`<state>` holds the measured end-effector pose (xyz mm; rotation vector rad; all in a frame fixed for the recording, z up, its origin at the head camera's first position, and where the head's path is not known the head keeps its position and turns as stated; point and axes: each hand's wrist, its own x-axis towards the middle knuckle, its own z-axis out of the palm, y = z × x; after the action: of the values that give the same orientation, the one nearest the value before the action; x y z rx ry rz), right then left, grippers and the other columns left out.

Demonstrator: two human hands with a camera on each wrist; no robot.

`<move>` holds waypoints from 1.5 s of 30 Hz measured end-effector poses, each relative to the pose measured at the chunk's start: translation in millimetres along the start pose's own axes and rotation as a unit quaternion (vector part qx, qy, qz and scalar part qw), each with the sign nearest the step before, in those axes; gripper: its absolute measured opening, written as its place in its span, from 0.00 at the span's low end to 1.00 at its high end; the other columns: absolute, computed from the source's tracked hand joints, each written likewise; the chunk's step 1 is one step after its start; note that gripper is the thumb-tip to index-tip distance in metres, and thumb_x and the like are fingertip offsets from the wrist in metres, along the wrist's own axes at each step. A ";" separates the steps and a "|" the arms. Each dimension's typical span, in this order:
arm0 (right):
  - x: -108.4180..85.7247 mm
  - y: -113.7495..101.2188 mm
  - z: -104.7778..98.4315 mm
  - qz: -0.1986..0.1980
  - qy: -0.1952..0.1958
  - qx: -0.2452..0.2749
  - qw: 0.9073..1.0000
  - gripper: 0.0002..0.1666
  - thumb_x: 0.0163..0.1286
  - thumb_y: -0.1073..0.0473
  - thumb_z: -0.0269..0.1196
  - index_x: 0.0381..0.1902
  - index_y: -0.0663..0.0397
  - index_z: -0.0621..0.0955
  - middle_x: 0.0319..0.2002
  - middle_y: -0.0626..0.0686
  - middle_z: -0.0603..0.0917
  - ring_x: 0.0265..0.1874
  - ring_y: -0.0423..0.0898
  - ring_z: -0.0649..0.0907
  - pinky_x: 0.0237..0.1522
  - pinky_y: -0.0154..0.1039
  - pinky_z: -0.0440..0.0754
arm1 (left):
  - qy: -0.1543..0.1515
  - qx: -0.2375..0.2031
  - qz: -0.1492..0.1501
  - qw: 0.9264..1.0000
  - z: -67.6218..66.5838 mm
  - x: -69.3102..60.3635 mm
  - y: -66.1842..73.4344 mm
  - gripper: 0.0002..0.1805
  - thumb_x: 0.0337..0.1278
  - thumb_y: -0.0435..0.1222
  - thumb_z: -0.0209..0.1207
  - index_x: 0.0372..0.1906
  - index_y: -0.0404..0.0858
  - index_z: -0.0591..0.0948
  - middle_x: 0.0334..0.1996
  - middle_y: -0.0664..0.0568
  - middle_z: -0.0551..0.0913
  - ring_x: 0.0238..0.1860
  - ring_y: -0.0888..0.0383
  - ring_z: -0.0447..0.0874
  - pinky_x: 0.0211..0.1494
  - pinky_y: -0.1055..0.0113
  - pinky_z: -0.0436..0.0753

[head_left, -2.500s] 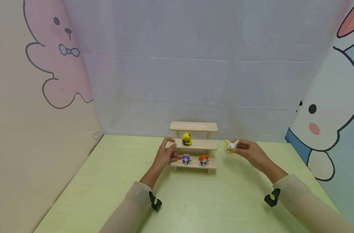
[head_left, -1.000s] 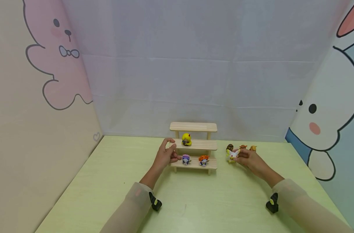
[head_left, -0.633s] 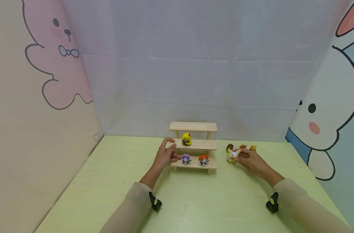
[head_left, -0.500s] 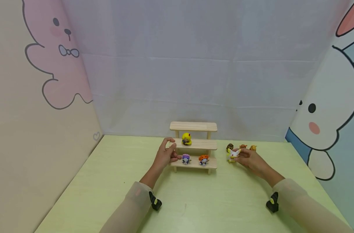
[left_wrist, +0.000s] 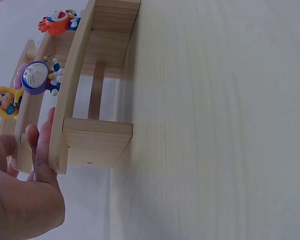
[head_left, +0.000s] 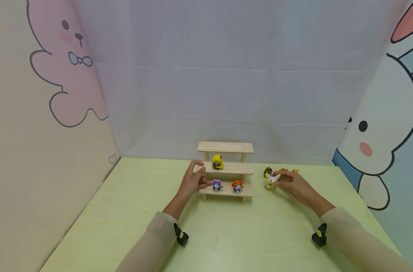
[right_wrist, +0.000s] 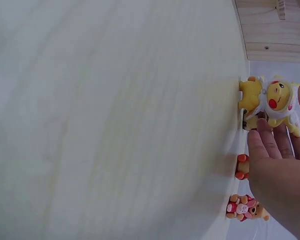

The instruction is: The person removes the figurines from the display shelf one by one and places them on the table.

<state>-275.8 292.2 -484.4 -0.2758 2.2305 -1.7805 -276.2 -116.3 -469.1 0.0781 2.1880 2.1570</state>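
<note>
My left hand (head_left: 191, 181) grips the left end of a three-tier wooden display shelf (head_left: 235, 168), fingers at the middle and bottom boards. A yellow-haired figurine (head_left: 217, 162) sits on the middle tier. On the bottom tier are a purple-hatted figurine (head_left: 217, 185) and an orange-hatted one (head_left: 237, 186). Right of the shelf, a Pikachu figurine (right_wrist: 279, 96) in a white-eared outfit stands on the table. My right hand (head_left: 296, 187) is close beside it, fingers fairly straight and loose around its back; whether they touch it is hard to tell.
Behind the right hand stand a brown figurine (head_left: 268, 172), an orange one (right_wrist: 242, 166) and a bear-like one in red (right_wrist: 245, 207). A white cloth (head_left: 179, 94) hangs at the table's (head_left: 226, 234) back edge. Printed walls flank both sides.
The Pikachu figurine came down from the air to the table in front of the other figurines. My right fingers have since loosened and shifted slightly right. The left hand stays put.
</note>
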 end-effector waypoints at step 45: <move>12.5 -71.6 22.4 -0.058 -0.032 -0.029 0.997 0.38 0.75 0.53 0.66 0.75 0.62 0.68 0.75 0.65 0.68 0.68 0.45 0.75 0.74 0.58 0.67 | -0.006 -0.004 -0.005 1.000 -0.8 0.5 0.7 0.18 0.81 0.43 0.53 0.65 0.40 0.69 0.21 0.49 0.78 0.34 0.43 0.93 0.31 0.66 0.88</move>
<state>-281.8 251.5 -420.4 -0.4773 2.2669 -1.7385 -276.8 -117.1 -468.4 0.0801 2.1681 2.1549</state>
